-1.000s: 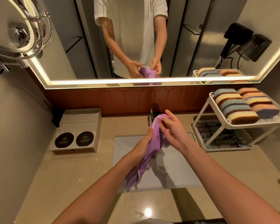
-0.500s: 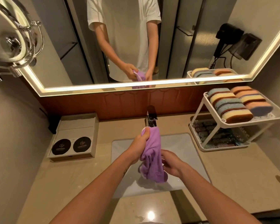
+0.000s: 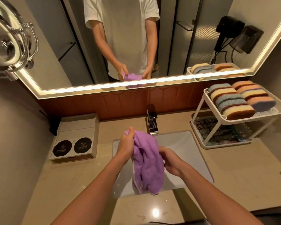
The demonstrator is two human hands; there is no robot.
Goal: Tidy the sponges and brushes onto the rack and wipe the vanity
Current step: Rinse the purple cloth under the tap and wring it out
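Above the front edge of the vanity (image 3: 75, 184), two bare forearms reach out over the sink (image 3: 185, 146); between the hands hangs the cloth (image 3: 148, 163) — soft lilac terry, bunched into long vertical folds, with a paler hem showing at its lower left; its tail dangles above the basin's front rim. The right hand (image 3: 170, 159) has its fingers curled round the cloth's right side about halfway up; the left hand (image 3: 127, 144) clutches the top of the cloth in a fist, thumb pointing up. Just beyond, a chrome faucet (image 3: 152, 120) stands at the back rim of the sink. At the vanity's back-left corner sits a pale box (image 3: 75, 142) bearing two black round discs; at the back-right corner stands the white two-tier rack (image 3: 225, 143) — sponges (image 3: 234, 101) in blue, yellow, orange and purple are packed on edge in two rows on its upper tier; dark bristly items (image 3: 217, 132) on the lower tier are too indistinct to name. The lit mirror (image 3: 177, 38) behind reflects the person holding the cloth.
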